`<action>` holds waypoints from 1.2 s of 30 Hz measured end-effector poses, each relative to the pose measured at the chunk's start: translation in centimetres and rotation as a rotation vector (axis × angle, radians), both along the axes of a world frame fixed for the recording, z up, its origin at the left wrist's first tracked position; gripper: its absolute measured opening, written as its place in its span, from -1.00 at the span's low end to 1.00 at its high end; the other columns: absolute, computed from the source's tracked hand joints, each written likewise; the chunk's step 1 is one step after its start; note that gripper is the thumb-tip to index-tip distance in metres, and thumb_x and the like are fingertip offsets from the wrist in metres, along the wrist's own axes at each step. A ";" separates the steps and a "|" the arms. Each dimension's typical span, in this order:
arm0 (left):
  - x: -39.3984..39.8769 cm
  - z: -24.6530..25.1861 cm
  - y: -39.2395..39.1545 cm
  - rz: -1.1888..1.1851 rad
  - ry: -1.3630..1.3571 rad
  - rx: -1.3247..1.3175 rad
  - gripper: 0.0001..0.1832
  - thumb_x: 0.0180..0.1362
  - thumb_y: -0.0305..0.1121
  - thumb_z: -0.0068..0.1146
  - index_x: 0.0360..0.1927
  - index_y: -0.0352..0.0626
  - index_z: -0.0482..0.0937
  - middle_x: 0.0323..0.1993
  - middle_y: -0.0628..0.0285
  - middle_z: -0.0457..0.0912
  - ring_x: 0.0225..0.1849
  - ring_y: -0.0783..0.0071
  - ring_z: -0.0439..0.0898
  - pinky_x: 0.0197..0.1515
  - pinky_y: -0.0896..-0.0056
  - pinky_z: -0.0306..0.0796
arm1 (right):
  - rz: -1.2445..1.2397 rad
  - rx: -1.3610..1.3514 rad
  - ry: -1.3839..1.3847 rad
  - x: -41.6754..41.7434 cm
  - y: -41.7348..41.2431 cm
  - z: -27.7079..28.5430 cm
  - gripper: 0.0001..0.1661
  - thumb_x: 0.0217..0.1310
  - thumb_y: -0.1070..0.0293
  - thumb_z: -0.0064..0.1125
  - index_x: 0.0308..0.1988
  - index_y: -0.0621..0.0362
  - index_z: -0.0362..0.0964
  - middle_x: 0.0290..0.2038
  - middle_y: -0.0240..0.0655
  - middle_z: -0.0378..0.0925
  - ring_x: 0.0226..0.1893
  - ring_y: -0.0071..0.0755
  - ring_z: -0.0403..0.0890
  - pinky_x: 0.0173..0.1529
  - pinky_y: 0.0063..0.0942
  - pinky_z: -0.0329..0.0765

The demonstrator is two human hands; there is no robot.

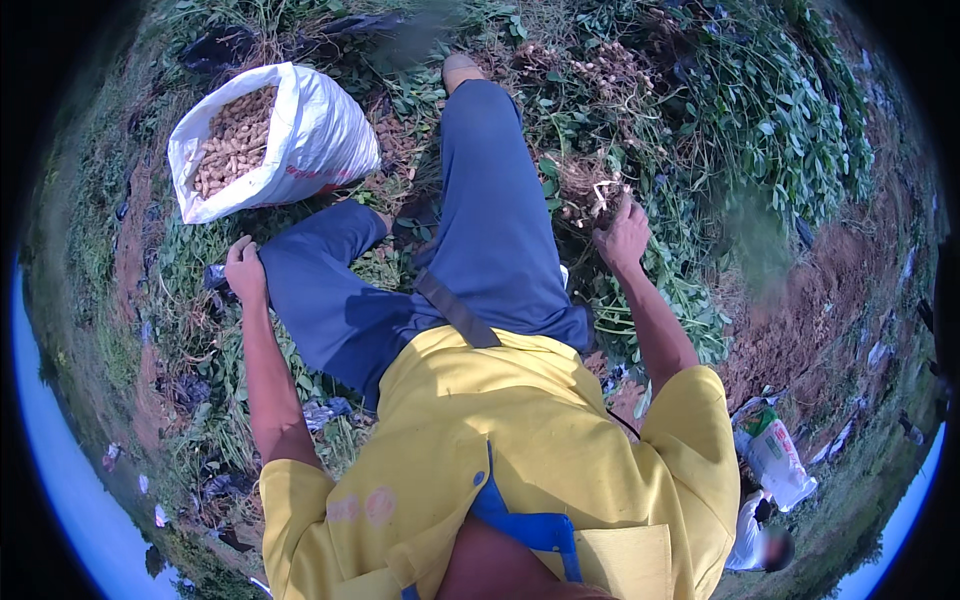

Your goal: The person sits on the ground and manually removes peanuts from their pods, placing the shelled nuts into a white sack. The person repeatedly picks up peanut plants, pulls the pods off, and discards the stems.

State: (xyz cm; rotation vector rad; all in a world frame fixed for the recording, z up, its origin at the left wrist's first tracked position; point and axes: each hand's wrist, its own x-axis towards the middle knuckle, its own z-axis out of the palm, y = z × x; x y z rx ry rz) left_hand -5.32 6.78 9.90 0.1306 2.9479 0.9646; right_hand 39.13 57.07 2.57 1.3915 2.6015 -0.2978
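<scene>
My left hand [246, 270] is beside my bent left knee, above leafy stems on the ground. Its fingers are curled, and I cannot tell whether anything is inside them. To the right of my right leg, my right hand [624, 234] is closed on an uprooted peanut plant [604, 196]. Pale roots and pods show past the fingertips, while leafy stems stretch back beneath the wrist. A white woven sack [322, 135] leans on its side ahead and to the left, its mouth facing left. Loose peanuts [236, 142] fill the opening.
A heap of leafy peanut plants [780, 127] lies ahead on the right, with pods on roots [615, 67] beside it. Black plastic film [217, 49] lies beyond the sack. Bare soil [787, 322] stretches rightward. Behind at right are another person [746, 536] and a printed bag [780, 465].
</scene>
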 end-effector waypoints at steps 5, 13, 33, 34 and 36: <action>0.7 -0.1 -0.5 0.077 -0.032 0.002 -0.67 0.20 -0.33 0.11 -0.03 -0.26 0.67 -0.08 0.10 0.72 -0.06 0.30 0.65 0.06 0.36 0.44 | -0.094 -0.085 -0.245 -3.1 2.8 -2.2 0.12 -0.13 -0.04 0.44 0.30 0.31 0.11 0.19 0.12 0.40 0.27 0.16 0.37 0.27 -0.12 0.38; 0.8 -0.8 -1.0 0.143 -0.034 0.058 -0.68 0.20 -0.27 0.12 -0.03 -0.14 0.69 -0.13 0.14 0.73 -0.12 0.29 0.66 0.02 0.33 0.45 | -0.193 -0.419 0.022 1.0 2.9 2.6 -0.56 -0.19 0.18 0.33 -0.31 0.31 0.56 -0.53 -0.28 0.59 -0.53 -0.40 0.55 -0.34 -0.37 0.50; -1.2 -1.0 0.3 -0.012 -0.060 0.148 -0.65 0.18 -0.30 0.09 0.00 -0.18 0.67 -0.13 0.10 0.72 -0.09 0.30 0.65 0.00 0.33 0.46 | -0.216 -0.007 0.532 4.6 8.5 37.5 -0.77 -0.04 0.41 0.14 -0.38 0.35 0.59 -0.53 -0.45 0.53 -0.53 -0.61 0.46 -0.40 -0.55 0.39; -1.4 0.2 1.4 -0.005 -0.089 0.281 -0.65 0.17 -0.33 0.10 -0.01 -0.23 0.67 -0.15 0.11 0.71 -0.11 0.34 0.65 -0.01 0.36 0.47 | -0.236 0.022 0.547 5.2 8.1 39.2 -0.75 -0.04 0.43 0.14 -0.34 0.36 0.60 -0.51 -0.46 0.55 -0.50 -0.62 0.48 -0.37 -0.57 0.40; -1.0 3.3 4.8 0.044 -0.180 0.330 -0.67 0.18 -0.43 0.11 -0.03 -0.40 0.64 -0.22 0.16 0.70 -0.18 0.48 0.62 -0.08 0.48 0.47 | -0.219 0.064 0.595 5.7 7.2 40.8 -0.73 -0.02 0.46 0.14 -0.28 0.37 0.61 -0.47 -0.47 0.58 -0.46 -0.65 0.50 -0.31 -0.59 0.43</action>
